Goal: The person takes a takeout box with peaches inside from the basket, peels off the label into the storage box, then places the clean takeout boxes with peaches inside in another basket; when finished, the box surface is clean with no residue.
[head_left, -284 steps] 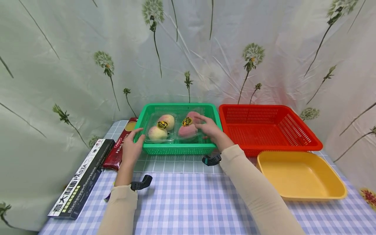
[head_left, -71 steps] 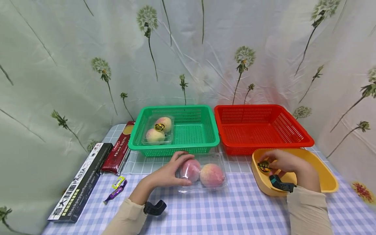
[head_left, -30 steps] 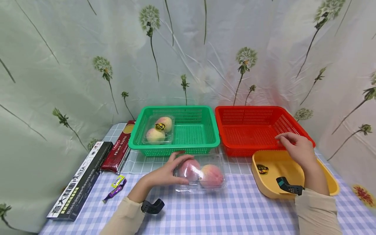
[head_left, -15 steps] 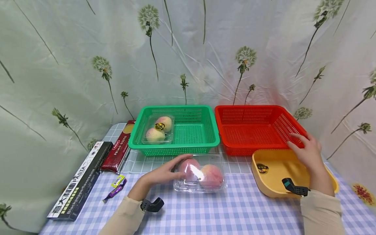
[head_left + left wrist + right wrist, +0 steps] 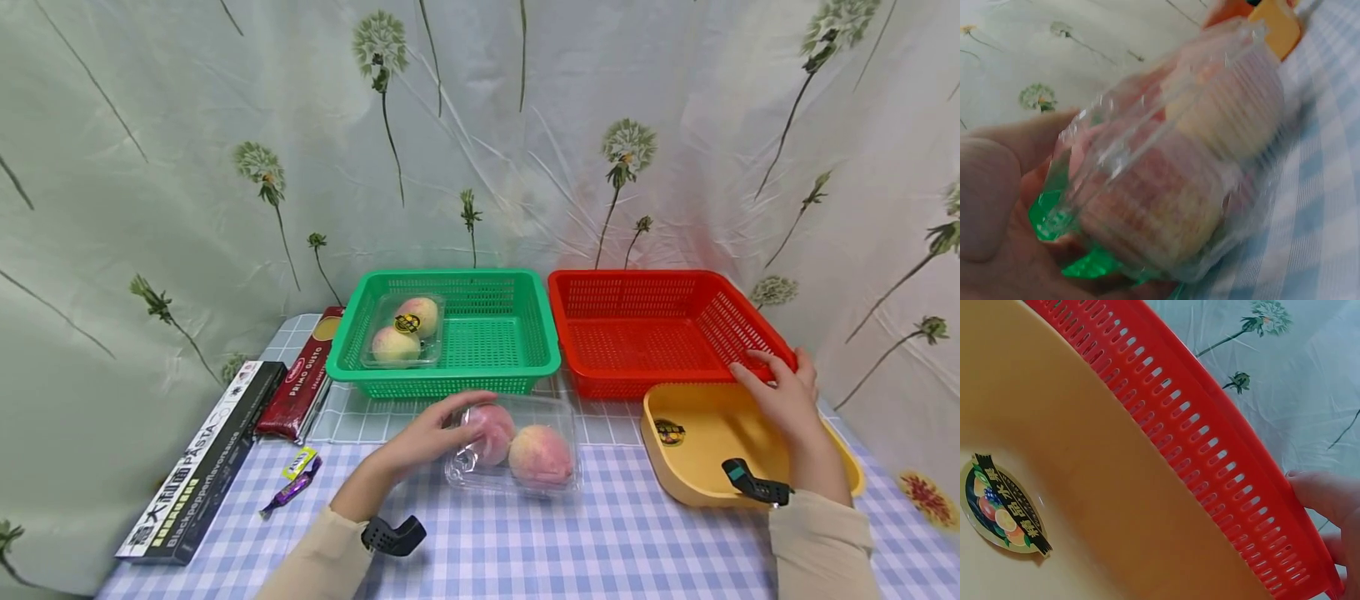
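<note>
A clear plastic box with two peaches stands on the checked cloth. My left hand grips its left end, and in the left wrist view the fingers wrap round the plastic. On the right, my right hand holds the front right corner of the red basket by its rim. A black and gold fruit sticker lies inside the yellow tray, below that hand. In the green basket sits a second peach box, its sticker still on.
On the left lie a long black pasta box and a red spaghetti bag. A yellow wrapped candy and a purple one are near them. A flowered curtain hangs behind the baskets.
One peach box has left the green basket for the cloth, and its sticker now lies in the yellow tray. My right hand has gone from the tray to the red basket's rim.
</note>
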The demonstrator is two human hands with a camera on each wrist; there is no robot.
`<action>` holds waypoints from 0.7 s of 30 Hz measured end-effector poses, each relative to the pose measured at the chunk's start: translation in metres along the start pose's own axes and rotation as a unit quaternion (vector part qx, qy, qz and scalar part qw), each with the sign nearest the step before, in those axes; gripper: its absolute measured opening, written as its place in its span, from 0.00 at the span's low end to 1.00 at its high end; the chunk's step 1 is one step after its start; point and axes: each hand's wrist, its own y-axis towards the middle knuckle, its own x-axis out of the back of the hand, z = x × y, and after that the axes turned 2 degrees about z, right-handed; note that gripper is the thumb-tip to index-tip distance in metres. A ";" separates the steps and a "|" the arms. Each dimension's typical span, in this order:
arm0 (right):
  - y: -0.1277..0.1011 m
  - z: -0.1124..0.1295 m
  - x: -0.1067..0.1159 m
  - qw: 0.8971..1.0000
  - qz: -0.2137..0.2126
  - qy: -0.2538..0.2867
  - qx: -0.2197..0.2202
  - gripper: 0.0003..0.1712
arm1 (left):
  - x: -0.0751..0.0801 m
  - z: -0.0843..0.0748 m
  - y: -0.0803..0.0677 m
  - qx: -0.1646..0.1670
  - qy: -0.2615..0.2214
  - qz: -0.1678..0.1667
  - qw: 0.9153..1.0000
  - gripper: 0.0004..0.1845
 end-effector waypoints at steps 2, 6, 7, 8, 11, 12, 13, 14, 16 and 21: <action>0.000 0.000 0.000 1.000 -0.002 0.008 -0.002 0.43 | -0.002 -0.003 0.000 0.003 -0.009 -0.009 1.000 0.25; 0.000 0.001 0.000 1.000 -0.004 0.021 -0.005 0.42 | -0.005 -0.006 0.001 -0.001 -0.017 -0.028 0.999 0.26; 0.000 0.001 -0.001 1.000 -0.005 0.023 -0.006 0.42 | -0.006 -0.006 0.001 0.001 -0.024 -0.032 0.999 0.28; 0.000 0.001 -0.001 1.000 -0.006 0.023 -0.007 0.42 | -0.006 -0.006 0.001 0.003 -0.033 -0.035 0.999 0.29; 0.000 0.000 -0.001 1.000 -0.009 0.023 -0.009 0.42 | -0.007 -0.007 0.002 0.015 -0.065 -0.036 0.997 0.34; 0.000 -0.001 -0.001 1.000 -0.010 0.024 -0.009 0.41 | -0.007 -0.007 0.002 0.020 -0.074 -0.035 0.996 0.37; 0.001 -0.001 -0.002 1.000 -0.012 0.023 -0.010 0.41 | -0.008 -0.007 0.002 0.024 -0.081 -0.034 0.996 0.38; 0.000 -0.002 -0.002 1.000 -0.012 0.025 -0.011 0.41 | -0.008 -0.006 0.002 0.029 -0.087 -0.033 0.995 0.39; 0.001 -0.002 -0.002 1.000 -0.014 0.026 -0.011 0.41 | -0.009 -0.005 0.003 0.046 -0.094 -0.033 0.994 0.39; 0.001 -0.003 -0.003 0.999 -0.016 0.028 -0.007 0.41 | -0.011 -0.003 0.003 0.099 -0.106 -0.035 0.989 0.34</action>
